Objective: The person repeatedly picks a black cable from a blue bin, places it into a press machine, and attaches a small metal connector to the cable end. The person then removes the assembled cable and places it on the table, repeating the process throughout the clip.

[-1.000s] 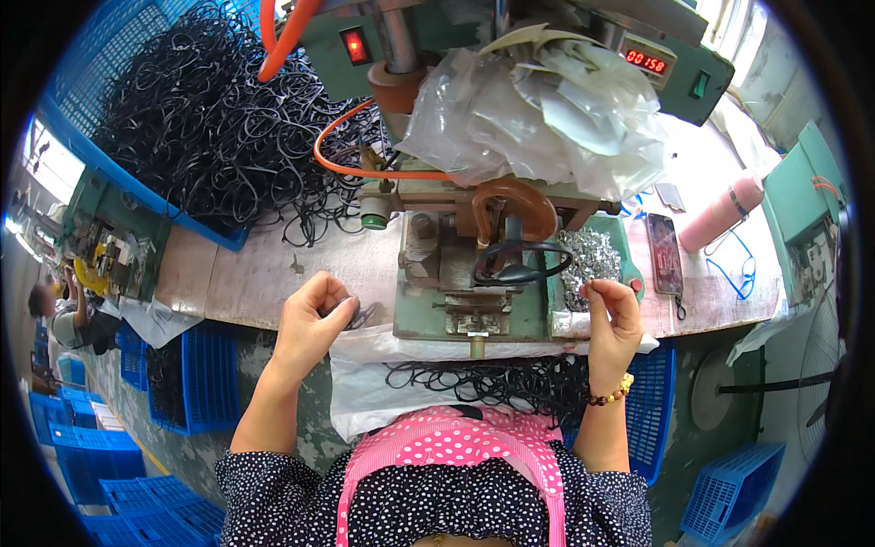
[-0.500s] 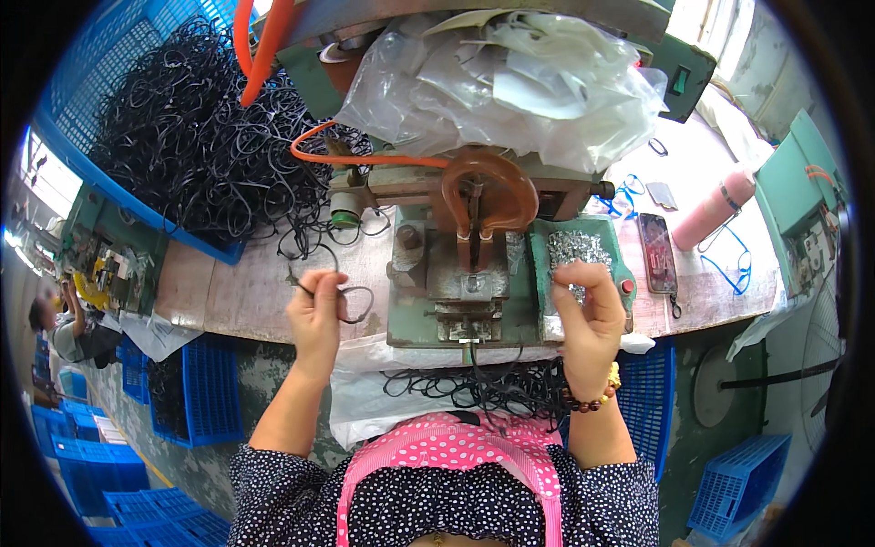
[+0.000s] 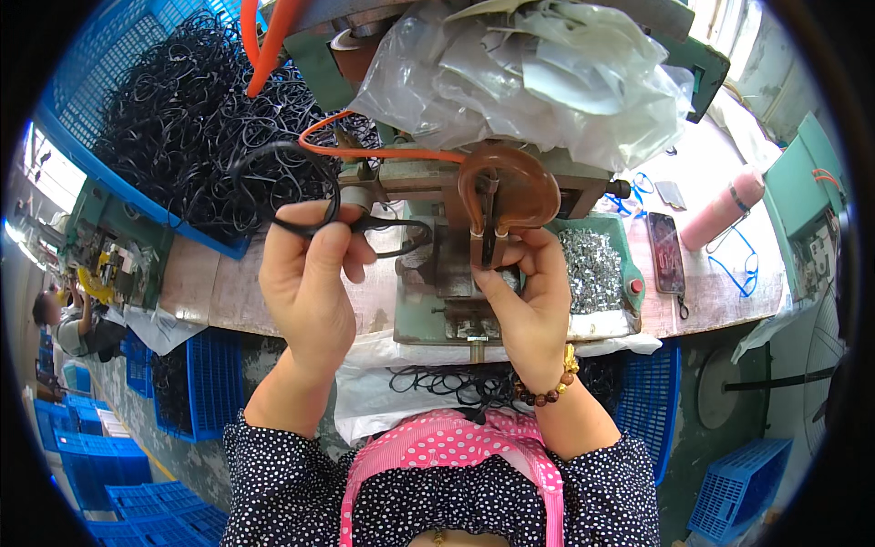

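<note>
My left hand [image 3: 310, 292] is closed on a thin black cord loop [image 3: 427, 235], raised in front of the press's left side. One loop of the cord arcs up over the fingers and another sticks out to the right. My right hand [image 3: 533, 301] is at the bench press [image 3: 437, 283], fingertips pinched right under its brown guarded head [image 3: 547, 187]. Anything between those fingertips is too small or hidden to make out. Beside that hand, a green tray [image 3: 636, 260] holds many small silvery metal pieces [image 3: 588, 264].
A blue crate [image 3: 68, 146] heaped with tangled black cords [image 3: 182, 128] stands at the left. Crumpled clear plastic [image 3: 529, 82] covers the machine top. At right lie a phone [image 3: 666, 253], a pink bottle [image 3: 725, 211] and a blue cord [image 3: 743, 273]. More black loops [image 3: 456, 385] lie before my lap.
My left hand has risen with the black cord, nearer the press. My right hand has moved left from above the tray of metal pieces to the press head.
</note>
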A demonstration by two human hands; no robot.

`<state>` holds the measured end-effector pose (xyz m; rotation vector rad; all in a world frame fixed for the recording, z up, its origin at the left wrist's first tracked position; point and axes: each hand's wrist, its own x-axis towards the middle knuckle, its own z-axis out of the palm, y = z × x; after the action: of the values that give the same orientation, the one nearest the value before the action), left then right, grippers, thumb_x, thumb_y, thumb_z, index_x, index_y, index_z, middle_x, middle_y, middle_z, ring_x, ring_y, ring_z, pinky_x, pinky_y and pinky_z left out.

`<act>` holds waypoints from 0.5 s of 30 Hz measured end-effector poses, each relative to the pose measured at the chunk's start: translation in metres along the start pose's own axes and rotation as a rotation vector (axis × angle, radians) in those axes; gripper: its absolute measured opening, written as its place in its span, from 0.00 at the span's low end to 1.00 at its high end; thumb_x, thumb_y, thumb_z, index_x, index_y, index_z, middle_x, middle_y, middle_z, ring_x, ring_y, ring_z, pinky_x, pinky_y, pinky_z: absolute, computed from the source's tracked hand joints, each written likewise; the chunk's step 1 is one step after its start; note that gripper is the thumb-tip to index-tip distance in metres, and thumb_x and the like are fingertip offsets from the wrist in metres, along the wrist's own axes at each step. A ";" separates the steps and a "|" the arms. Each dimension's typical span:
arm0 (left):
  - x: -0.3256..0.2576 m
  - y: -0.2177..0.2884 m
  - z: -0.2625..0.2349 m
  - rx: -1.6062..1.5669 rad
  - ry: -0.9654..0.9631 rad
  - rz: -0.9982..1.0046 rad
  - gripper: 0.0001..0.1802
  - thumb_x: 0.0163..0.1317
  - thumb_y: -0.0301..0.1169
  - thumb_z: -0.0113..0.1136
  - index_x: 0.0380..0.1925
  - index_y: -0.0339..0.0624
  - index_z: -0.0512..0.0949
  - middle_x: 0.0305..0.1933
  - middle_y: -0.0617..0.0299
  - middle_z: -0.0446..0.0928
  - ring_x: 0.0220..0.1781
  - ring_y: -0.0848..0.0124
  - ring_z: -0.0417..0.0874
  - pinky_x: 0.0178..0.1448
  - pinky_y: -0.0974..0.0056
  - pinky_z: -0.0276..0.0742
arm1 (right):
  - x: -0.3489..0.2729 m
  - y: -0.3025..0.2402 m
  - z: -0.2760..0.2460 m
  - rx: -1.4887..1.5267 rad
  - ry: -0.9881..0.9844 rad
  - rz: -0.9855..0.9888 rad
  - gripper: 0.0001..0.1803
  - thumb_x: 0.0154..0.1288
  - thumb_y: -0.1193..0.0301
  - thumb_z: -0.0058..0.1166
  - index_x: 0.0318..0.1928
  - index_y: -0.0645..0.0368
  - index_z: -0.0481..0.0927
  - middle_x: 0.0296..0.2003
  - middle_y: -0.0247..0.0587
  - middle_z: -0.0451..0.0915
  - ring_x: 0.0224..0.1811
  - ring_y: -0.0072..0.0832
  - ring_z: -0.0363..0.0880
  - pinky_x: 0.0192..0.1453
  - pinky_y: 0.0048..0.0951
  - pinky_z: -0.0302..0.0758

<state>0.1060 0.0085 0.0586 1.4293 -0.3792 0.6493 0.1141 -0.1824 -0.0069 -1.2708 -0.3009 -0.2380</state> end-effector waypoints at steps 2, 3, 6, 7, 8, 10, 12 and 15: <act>-0.007 0.000 0.004 -0.025 -0.076 0.090 0.13 0.78 0.32 0.54 0.51 0.32 0.75 0.38 0.57 0.81 0.34 0.76 0.78 0.41 0.71 0.74 | 0.001 0.002 -0.001 -0.028 -0.015 -0.005 0.28 0.66 0.85 0.59 0.64 0.66 0.65 0.44 0.37 0.80 0.49 0.21 0.77 0.57 0.24 0.74; -0.009 -0.001 0.006 0.049 -0.075 0.113 0.14 0.79 0.33 0.51 0.52 0.32 0.74 0.35 0.58 0.80 0.35 0.76 0.77 0.42 0.70 0.74 | 0.001 0.003 -0.003 -0.054 -0.025 -0.002 0.28 0.66 0.85 0.59 0.64 0.66 0.65 0.44 0.37 0.80 0.49 0.21 0.77 0.57 0.24 0.74; -0.003 -0.004 0.006 0.102 0.002 0.017 0.14 0.79 0.33 0.51 0.51 0.32 0.74 0.35 0.58 0.80 0.35 0.76 0.77 0.43 0.70 0.74 | -0.003 0.004 -0.004 -0.045 -0.021 -0.004 0.28 0.67 0.85 0.58 0.64 0.66 0.65 0.44 0.37 0.80 0.49 0.21 0.77 0.58 0.24 0.74; -0.001 -0.004 0.005 0.093 -0.022 0.032 0.14 0.80 0.33 0.51 0.51 0.32 0.75 0.35 0.58 0.80 0.34 0.76 0.77 0.42 0.70 0.74 | -0.004 0.004 -0.004 -0.033 -0.014 -0.002 0.28 0.67 0.85 0.58 0.64 0.67 0.65 0.44 0.37 0.81 0.49 0.21 0.78 0.58 0.24 0.74; 0.000 -0.004 0.004 0.082 -0.039 0.038 0.14 0.80 0.34 0.50 0.51 0.32 0.75 0.34 0.59 0.80 0.34 0.76 0.77 0.42 0.70 0.73 | -0.004 0.004 -0.004 -0.013 -0.010 -0.004 0.28 0.67 0.85 0.58 0.64 0.67 0.65 0.44 0.37 0.81 0.49 0.21 0.78 0.58 0.24 0.74; 0.000 -0.004 0.003 0.046 -0.042 0.018 0.14 0.80 0.34 0.50 0.51 0.32 0.75 0.34 0.59 0.80 0.34 0.76 0.77 0.41 0.70 0.73 | -0.005 0.004 -0.003 0.010 0.005 0.012 0.27 0.67 0.85 0.58 0.64 0.67 0.65 0.45 0.38 0.81 0.49 0.21 0.78 0.58 0.24 0.74; 0.000 -0.004 0.003 0.050 -0.045 0.023 0.14 0.80 0.35 0.50 0.51 0.32 0.75 0.34 0.59 0.80 0.34 0.76 0.77 0.40 0.70 0.73 | -0.004 0.003 -0.002 0.038 0.003 -0.004 0.27 0.67 0.86 0.57 0.64 0.67 0.65 0.45 0.38 0.81 0.49 0.21 0.78 0.58 0.24 0.74; 0.000 -0.004 0.005 0.042 -0.036 0.014 0.14 0.80 0.34 0.50 0.51 0.32 0.75 0.34 0.58 0.80 0.34 0.76 0.77 0.39 0.71 0.73 | -0.003 0.001 -0.001 0.056 -0.006 0.017 0.27 0.67 0.86 0.57 0.64 0.67 0.65 0.45 0.39 0.81 0.49 0.21 0.78 0.58 0.23 0.74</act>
<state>0.1093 0.0038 0.0564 1.4813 -0.4065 0.6473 0.1118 -0.1836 -0.0090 -1.2190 -0.2998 -0.2096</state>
